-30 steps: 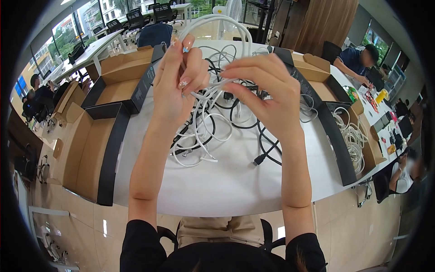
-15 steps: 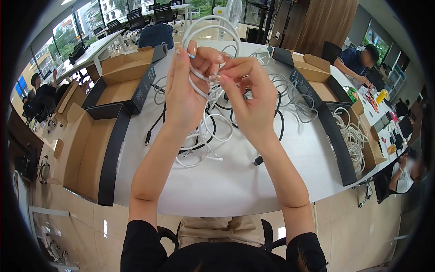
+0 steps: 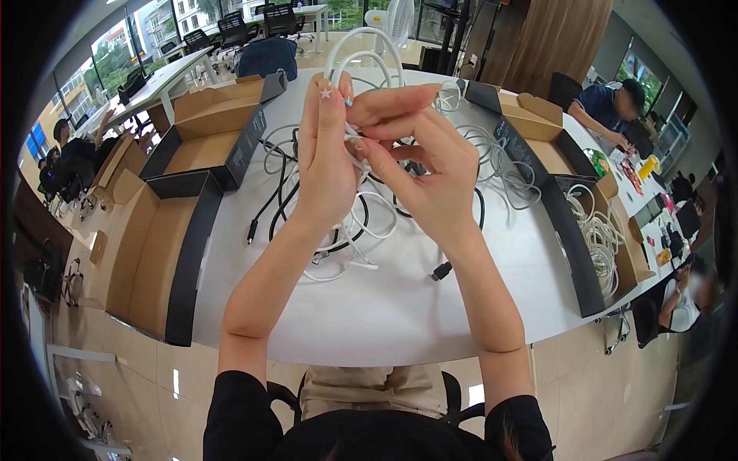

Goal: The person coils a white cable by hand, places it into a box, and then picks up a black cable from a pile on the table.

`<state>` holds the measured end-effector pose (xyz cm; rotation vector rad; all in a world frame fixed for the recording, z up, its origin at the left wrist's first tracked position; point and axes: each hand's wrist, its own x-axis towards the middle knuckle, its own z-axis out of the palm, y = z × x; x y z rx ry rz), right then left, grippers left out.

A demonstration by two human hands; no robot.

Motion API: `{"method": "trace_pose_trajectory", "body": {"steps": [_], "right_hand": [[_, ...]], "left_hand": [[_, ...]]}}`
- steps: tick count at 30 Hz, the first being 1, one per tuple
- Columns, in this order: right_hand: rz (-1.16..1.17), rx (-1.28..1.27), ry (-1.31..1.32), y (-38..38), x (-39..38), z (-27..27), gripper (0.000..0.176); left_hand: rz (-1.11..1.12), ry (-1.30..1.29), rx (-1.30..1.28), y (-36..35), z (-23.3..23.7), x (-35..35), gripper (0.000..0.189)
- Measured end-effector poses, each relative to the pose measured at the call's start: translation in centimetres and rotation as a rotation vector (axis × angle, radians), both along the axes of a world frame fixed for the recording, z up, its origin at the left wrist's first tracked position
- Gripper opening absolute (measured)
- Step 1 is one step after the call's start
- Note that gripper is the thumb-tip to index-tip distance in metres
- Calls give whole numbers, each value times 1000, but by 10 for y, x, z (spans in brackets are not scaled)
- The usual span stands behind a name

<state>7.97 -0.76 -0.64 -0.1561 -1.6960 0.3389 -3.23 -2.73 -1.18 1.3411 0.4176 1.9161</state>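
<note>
My left hand [image 3: 327,154] is closed around a looped white cable [image 3: 367,34], whose coils stand up above the fingers. Close against it, my right hand [image 3: 423,157] pinches part of the same cable between thumb and fingers at the left palm. Its exact grip is partly hidden. Below both hands lies a tangle of white cables [image 3: 380,223] and black cables [image 3: 273,203] on the white table [image 3: 369,315]. One black connector [image 3: 441,270] rests under my right wrist, and another black plug [image 3: 251,230] lies to the left.
Open cardboard boxes [image 3: 142,261] line the left side. On the right, one box [image 3: 573,238] holds coiled white cables [image 3: 596,238]. Grey cables [image 3: 503,165] lie near the right-hand boxes. A person [image 3: 611,107] sits at a table on the right; a fan [image 3: 396,23] stands behind.
Both hands have shifted slightly right. The cable loops above the left hand look narrower. My right hand's fingers have straightened and moved across toward the left hand.
</note>
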Motion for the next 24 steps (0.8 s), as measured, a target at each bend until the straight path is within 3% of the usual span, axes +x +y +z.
{"method": "trace_pose_trajectory", "body": {"steps": [4,9,12,14,16,18,24], "right_hand": [[-48,35,52,-1,-2,-2,10],[-27,-56,166,-5,-12,-13,10],[-67,-26,175,-9,-15,-17,11],[-68,-28,155,-10,-15,-16,12],[-34,-59,104,-10,-13,-13,13],[-18,52,78,-4,-13,-12,14],[10,-36,212,-8,-10,-9,12]], "left_hand": [[-40,24,134,4,-3,0,39],[136,103,53,1,-6,5,46],[197,122,53,6,-12,4,32],[215,122,67,4,-10,4,34],[217,136,81,-9,4,10,55],[249,89,68,-14,6,9,54],[100,33,109,-12,5,10,50]]}}
